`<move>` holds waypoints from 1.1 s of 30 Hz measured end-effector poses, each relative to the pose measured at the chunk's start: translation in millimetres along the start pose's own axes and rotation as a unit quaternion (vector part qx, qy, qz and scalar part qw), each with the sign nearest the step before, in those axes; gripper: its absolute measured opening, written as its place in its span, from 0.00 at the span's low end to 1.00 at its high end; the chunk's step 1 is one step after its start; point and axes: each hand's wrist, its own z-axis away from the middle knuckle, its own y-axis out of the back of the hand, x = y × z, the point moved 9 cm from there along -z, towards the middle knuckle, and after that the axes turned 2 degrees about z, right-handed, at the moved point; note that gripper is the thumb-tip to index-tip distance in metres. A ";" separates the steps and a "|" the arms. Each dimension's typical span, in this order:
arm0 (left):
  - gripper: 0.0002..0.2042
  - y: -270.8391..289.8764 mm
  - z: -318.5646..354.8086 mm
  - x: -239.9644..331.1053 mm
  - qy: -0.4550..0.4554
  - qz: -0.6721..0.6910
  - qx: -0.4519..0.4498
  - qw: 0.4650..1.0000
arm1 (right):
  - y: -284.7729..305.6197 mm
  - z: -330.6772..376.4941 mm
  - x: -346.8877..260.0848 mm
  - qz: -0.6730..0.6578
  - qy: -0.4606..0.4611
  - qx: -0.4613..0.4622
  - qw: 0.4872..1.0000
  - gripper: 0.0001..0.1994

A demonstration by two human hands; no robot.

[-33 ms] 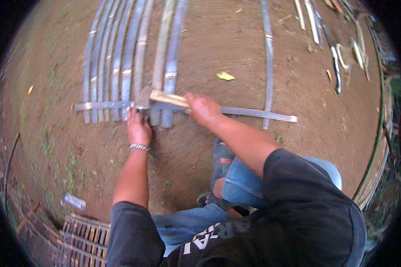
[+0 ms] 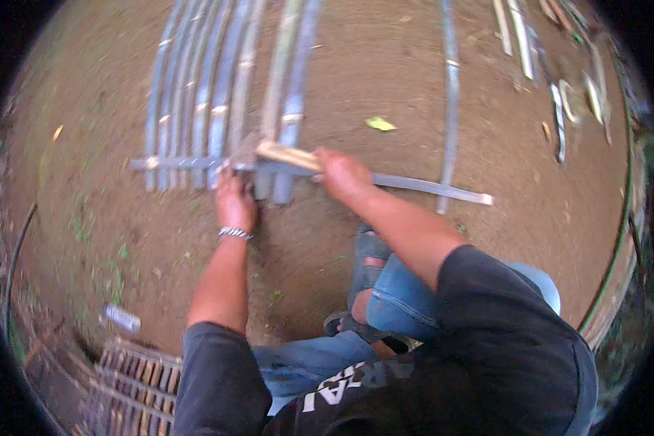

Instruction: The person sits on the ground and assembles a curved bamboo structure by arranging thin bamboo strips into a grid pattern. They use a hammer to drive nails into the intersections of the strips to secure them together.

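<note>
My left hand point(image 2: 235, 200), with a metal bracelet at its wrist, has its fingers on the crosswise bamboo slat point(image 2: 407, 183). The fingers look closed on that slat's near edge, though blur hides the tips. In my right hand point(image 2: 344, 176) is a wooden-handled tool point(image 2: 289, 155), gripped by its pale handle. Its grey-brown head is smeared by motion and lies over the slat, just beyond my left fingers. Several lengthwise bamboo slats point(image 2: 219, 109) run side by side away from me, crossed near their close ends by the crosswise one. A separate lengthwise slat point(image 2: 451, 102) meets it at the right.
Bare soil surrounds the slats, with a yellow-green leaf point(image 2: 380, 123) on it. Loose strips and a dark-bladed knife point(image 2: 558, 123) lie at the far right. A clear plastic bottle point(image 2: 122, 318) and a slatted bamboo panel point(image 2: 142, 381) are at the lower left.
The whole view has shifted slightly, so the ground and slats appear further right and up. Both hands keep their places at the crosswise slat, and the tool's head still lies over it.
</note>
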 end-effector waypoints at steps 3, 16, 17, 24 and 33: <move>0.16 11.2 -3.0 8.2 -0.030 0.034 0.061 0.997 | 10.1 1.1 0.1 -0.023 -0.013 0.017 1.000 0.22; 0.05 27.9 7.2 -6.9 0.177 0.126 0.330 0.919 | 8.9 -2.3 -6.7 0.026 -0.032 0.015 0.999 0.28; 0.05 27.5 4.9 -5.7 0.176 0.113 0.334 0.919 | 10.3 -1.2 -9.3 0.028 -0.026 0.017 0.999 0.27; 0.05 26.2 -4.1 -6.2 0.186 0.071 0.332 0.922 | 9.8 -2.4 -10.2 0.032 0.002 0.028 0.999 0.26; 0.05 21.5 0.2 -11.4 0.160 0.098 0.386 0.903 | 9.1 -3.5 -12.1 0.045 0.001 0.032 0.999 0.27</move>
